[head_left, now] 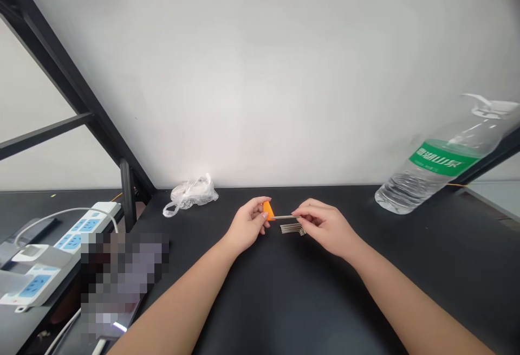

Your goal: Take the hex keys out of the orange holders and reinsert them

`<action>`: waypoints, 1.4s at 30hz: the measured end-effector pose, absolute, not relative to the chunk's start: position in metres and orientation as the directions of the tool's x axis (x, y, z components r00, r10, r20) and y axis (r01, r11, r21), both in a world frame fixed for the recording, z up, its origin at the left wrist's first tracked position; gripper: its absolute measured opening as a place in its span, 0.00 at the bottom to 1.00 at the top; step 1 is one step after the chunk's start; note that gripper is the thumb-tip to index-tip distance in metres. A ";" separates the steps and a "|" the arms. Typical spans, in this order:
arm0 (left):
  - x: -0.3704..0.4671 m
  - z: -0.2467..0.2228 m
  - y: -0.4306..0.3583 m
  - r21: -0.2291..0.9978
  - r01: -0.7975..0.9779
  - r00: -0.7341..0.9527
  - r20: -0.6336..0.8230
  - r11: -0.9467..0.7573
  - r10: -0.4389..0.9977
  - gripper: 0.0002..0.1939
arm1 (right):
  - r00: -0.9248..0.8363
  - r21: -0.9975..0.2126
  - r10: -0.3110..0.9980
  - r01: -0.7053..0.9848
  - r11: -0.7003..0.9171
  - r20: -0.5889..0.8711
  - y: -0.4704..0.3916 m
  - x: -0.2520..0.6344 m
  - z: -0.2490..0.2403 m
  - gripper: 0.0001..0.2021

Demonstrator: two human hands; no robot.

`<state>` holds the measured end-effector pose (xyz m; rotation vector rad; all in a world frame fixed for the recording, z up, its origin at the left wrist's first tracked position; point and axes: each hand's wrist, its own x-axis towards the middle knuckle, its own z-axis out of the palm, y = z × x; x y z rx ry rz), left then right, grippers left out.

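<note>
Pinched between the thumb and fingers of my left hand [245,226] is a small orange hex key holder [268,210]. My right hand [327,227] grips one end of a thin metal hex key [285,217], whose other end meets the holder's right side; whether it sits inside cannot be made out. Several L-shaped hex keys [290,228] lie side by side on the black table just below, their bent ends toward my right hand. My right fingers partly hide the end of the held key.
A large water bottle [442,157] with a green label stands at the back right. Near the wall on the left lies a crumpled clear plastic bag [193,192]. White power strips [77,236] with cables and a blurred-out dark device [130,273] are farther left, beside a black metal frame [128,192].
</note>
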<state>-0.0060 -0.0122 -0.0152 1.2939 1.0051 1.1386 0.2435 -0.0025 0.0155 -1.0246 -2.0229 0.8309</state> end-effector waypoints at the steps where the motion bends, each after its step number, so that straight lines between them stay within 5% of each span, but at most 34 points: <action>1: -0.006 -0.015 -0.012 0.995 -0.083 0.178 0.060 -0.046 0.982 0.23 | -0.434 -0.769 0.843 0.402 0.497 0.318 -0.004 0.243 0.016 0.09; 15: -0.009 -0.014 -0.011 0.977 -0.214 0.168 0.032 0.005 0.985 0.26 | -0.405 -0.761 0.847 0.408 0.504 0.344 0.001 0.247 0.016 0.10; 25: -0.001 -0.012 -0.015 0.995 -0.101 0.277 0.008 0.021 0.961 0.20 | -0.482 -0.929 0.875 0.296 0.220 0.053 -0.009 0.221 0.015 0.08; 30: -0.004 -0.012 -0.013 0.995 -0.097 0.251 0.013 0.011 0.968 0.22 | -0.468 -0.795 0.859 0.431 0.428 0.209 0.006 0.234 0.012 0.07; 36: -0.003 -0.015 -0.008 0.994 -0.105 0.233 0.009 0.016 0.972 0.24 | -0.542 -0.617 0.839 0.643 0.453 0.051 0.031 0.271 -0.004 0.05; 42: -0.002 -0.012 -0.012 0.996 -0.094 0.252 0.022 0.002 0.968 0.27 | -0.432 -0.524 0.901 0.775 0.353 -0.032 0.032 0.271 -0.004 0.02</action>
